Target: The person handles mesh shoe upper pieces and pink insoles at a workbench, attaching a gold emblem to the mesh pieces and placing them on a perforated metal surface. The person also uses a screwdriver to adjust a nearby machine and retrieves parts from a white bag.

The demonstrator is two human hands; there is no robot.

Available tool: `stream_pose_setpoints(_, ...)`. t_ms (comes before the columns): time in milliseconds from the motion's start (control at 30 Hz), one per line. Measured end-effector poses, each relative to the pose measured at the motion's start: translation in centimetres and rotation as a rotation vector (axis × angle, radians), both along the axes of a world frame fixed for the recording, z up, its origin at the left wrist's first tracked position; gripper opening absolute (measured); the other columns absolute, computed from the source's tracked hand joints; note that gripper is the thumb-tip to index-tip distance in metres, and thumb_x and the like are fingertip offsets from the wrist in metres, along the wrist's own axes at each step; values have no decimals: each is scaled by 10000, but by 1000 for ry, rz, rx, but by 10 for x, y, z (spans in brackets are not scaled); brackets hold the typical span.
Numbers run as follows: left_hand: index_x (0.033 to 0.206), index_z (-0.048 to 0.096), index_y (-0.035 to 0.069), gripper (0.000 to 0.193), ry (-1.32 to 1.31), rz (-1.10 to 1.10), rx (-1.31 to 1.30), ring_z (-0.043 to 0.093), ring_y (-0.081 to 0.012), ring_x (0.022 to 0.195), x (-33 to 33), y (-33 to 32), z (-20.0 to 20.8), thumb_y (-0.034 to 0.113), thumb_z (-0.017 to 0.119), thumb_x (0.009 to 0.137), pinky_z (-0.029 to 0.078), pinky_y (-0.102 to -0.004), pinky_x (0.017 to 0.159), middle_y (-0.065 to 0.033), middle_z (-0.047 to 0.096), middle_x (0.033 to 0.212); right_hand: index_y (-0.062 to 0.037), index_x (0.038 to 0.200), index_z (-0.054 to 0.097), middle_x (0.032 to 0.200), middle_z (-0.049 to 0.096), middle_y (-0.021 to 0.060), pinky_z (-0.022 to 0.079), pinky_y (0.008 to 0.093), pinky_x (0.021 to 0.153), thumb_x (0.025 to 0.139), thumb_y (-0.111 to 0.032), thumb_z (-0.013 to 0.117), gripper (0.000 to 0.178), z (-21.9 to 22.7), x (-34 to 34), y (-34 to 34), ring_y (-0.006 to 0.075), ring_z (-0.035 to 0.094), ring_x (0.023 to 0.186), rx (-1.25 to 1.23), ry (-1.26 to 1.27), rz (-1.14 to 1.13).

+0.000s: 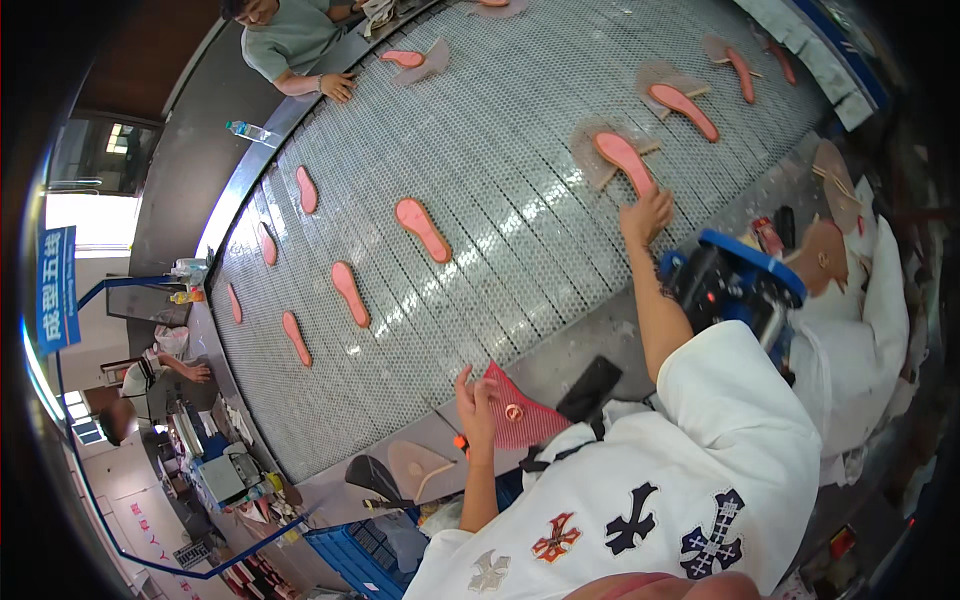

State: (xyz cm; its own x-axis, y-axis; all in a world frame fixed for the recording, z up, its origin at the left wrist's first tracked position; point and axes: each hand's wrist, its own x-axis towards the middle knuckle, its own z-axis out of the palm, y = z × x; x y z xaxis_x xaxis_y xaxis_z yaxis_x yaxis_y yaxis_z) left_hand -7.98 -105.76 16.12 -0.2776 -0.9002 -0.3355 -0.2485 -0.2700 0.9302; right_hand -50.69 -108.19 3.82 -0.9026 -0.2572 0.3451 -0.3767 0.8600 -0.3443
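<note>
My right hand (648, 215) reaches over the mesh conveyor (500, 270), its fingers closed round the near end of a pink shoe insole (620, 158). Beneath that insole lies a translucent brownish sheet (588, 150) with a pale strip. Held above the conveyor's near edge, my left hand (477, 408) has its fingers apart and nothing visible in them. Just right of it is a red striped fan-shaped piece (522, 412) with a round emblem. Further pink insoles, such as one in the middle (423, 230) and one to its left (350, 293), lie loose on the mesh.
A blue and black device (735, 280) stands by my right arm. On the near ledge are a black flat object (590, 388) and a beige fan-shaped piece (415, 468). Across the belt, a co-worker's hand (337, 87) rests near a bottle (252, 132). A blue crate (350, 555) sits lower left.
</note>
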Motion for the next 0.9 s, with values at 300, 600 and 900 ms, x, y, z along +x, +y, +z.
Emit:
stream_pose_setpoints(300,1311,403,-22,373,184,-93,31,587,-115,706,29,62,-19,129,461,974,503,-255,644,-89,613,844,-53,1107,637,1044,664,171,496,374,836,810,-162,600,318,110,224,203,305,641,972,-287,-792,893)
stream_pose_setpoints(600,1313,397,-22,380,143,-428,30,561,-106,670,36,119,-27,119,473,969,474,-232,643,-92,625,889,-8,953,647,975,660,191,495,391,780,830,-297,642,314,61,231,511,365,632,894,-166,-286,-236)
stream_pose_setpoints(900,1253,500,-2,357,72,-583,132,576,-100,700,-13,184,-8,97,518,910,474,-223,664,-74,648,885,-25,964,633,849,662,165,502,428,784,778,-379,653,400,-12,191,560,363,630,793,-255,-740,-587)
